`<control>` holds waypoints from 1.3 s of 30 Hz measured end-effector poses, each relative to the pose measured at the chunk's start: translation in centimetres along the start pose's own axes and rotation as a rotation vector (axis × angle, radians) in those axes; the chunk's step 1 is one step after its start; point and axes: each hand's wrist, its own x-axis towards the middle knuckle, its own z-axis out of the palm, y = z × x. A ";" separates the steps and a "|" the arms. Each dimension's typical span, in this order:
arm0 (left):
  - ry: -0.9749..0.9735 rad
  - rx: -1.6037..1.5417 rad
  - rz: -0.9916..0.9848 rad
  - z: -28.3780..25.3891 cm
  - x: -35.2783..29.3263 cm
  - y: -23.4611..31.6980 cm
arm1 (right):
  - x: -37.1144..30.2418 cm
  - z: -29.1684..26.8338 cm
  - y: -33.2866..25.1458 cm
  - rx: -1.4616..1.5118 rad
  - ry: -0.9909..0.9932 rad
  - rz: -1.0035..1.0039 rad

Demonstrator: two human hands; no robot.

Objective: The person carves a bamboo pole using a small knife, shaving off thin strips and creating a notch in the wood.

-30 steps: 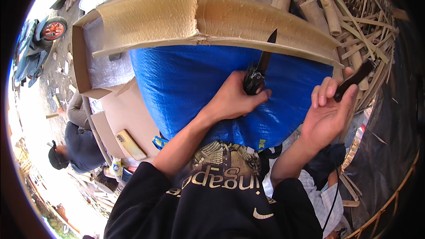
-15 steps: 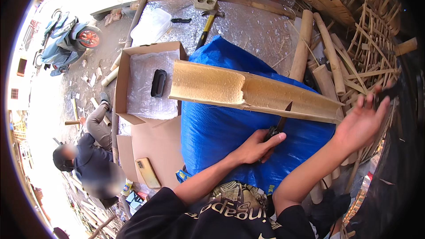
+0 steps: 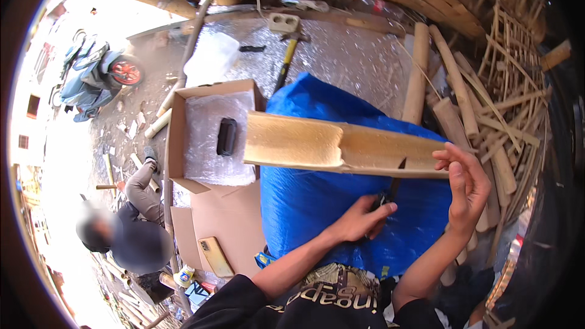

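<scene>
A split bamboo half (image 3: 292, 142) lies across the blue tarp (image 3: 304, 207), its hollow side up, with a node ridge near its middle. In my left hand (image 3: 361, 218) the dark handle of a knife (image 3: 396, 186) is gripped; the blade points away from me, its tip over the bamboo's near wall. My right hand (image 3: 470, 190) is at the bamboo's right end, palm showing, thumb and fingers apart and loosely curved. Nothing shows in it. Its fingertips overlap the bamboo's end; whether they touch it I cannot tell.
A cardboard box (image 3: 178, 140) with bubble wrap and a black oblong object (image 3: 226, 136) stands at left. Near it lies a phone (image 3: 216, 257). A hammer (image 3: 287, 61) rests beyond. Bamboo poles (image 3: 417, 73) pile up at right. A person (image 3: 140, 231) sits at far left.
My right hand has come in from the far right to the bamboo's right end. A dark blurred shape beside it earlier is gone. The left hand still grips the knife.
</scene>
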 end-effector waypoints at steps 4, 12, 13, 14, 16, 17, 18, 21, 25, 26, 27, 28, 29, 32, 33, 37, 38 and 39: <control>0.078 -0.041 0.010 -0.8 -0.4 -0.4 | -4.3 -0.6 1.6 -0.011 0.263 0.114; 0.155 0.208 -0.017 1.0 0.1 0.8 | -6.5 -2.2 4.1 -0.676 0.252 -0.048; 0.176 0.216 -0.041 1.0 0.0 0.9 | -5.9 -2.1 4.3 -0.751 0.210 -0.107; 0.182 0.182 -0.051 0.9 -0.1 0.7 | -5.2 -2.0 4.6 -0.824 0.166 -0.167; 0.189 0.112 -0.070 0.6 -0.2 0.3 | -4.2 -1.8 5.8 -0.860 0.073 -0.232; 0.189 0.111 -0.070 0.7 -0.2 0.3 | -4.1 -1.8 6.5 -0.882 0.027 -0.265; 0.193 0.109 -0.065 0.6 -0.2 0.4 | -3.9 -1.7 7.1 -0.875 0.029 -0.277; 0.217 0.090 -0.056 0.9 -0.5 0.7 | -3.9 -1.3 8.0 -0.820 0.051 -0.292; 0.225 -0.021 0.006 1.2 -0.6 0.8 | -4.5 0.0 7.3 -0.705 0.098 -0.272; 0.229 -0.082 0.010 1.3 -0.7 0.9 | -4.6 0.4 7.2 -0.690 0.103 -0.274; 0.232 -0.139 0.014 1.4 -0.9 1.2 | -4.7 0.7 7.1 -0.702 0.117 -0.269; 0.234 -0.196 0.018 1.5 -1.1 1.5 | -4.8 1.1 7.1 -0.714 0.131 -0.263; 0.245 -0.191 0.018 1.6 -1.3 1.8 | -4.8 1.3 7.0 -0.726 0.145 -0.257; 0.279 -0.186 -0.010 2.3 -1.8 3.0 | -5.1 1.4 6.6 -0.742 0.194 -0.240; 0.297 -0.183 -0.035 2.6 -2.0 3.6 | -5.2 1.5 6.6 -0.757 0.194 -0.238; 0.291 -0.258 -0.037 2.8 -2.0 3.5 | -5.3 1.1 6.2 -0.788 0.174 -0.217; 0.276 -0.229 -0.026 2.5 -2.0 3.4 | -5.2 1.0 6.1 -0.787 0.165 -0.208; 0.256 -0.203 -0.018 2.0 -1.8 3.2 | -5.1 0.9 6.2 -0.760 0.160 -0.182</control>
